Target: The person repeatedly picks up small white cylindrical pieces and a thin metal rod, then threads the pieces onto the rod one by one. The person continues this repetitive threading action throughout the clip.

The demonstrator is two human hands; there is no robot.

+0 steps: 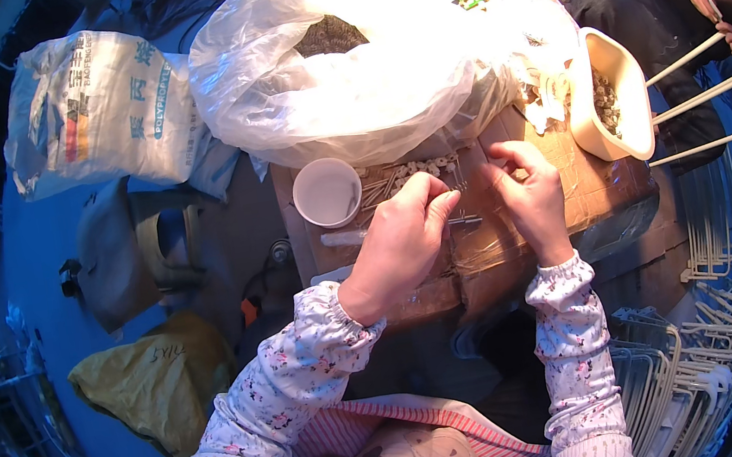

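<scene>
My left hand (pixel 405 233) pinches a small metal coil spring (pixel 460 187) between thumb and forefinger, its end sticking out to the right. Just right of the spring is my right hand (pixel 532 187), thumb and fingertips drawn near each other. Whether it holds anything is too blurred to tell. Beneath and behind the hands, small whitish parts (pixel 431 165) lie heaped beside several thin pins (pixel 377 190) on the cardboard surface (pixel 500 231). A white round bowl (pixel 327 193) stands left of them. Partly behind my left hand lies a thin metal rod (pixel 469 219).
A large clear plastic bag (pixel 293 112) holding dark small parts spreads across the back. At right stands a cream bin (pixel 629 100) of small metal pieces. Beyond it, another person's hands hold a white wire frame (pixel 704 90). A printed sack (pixel 104 111) sits left; more frames (pixel 681 373) stack lower right.
</scene>
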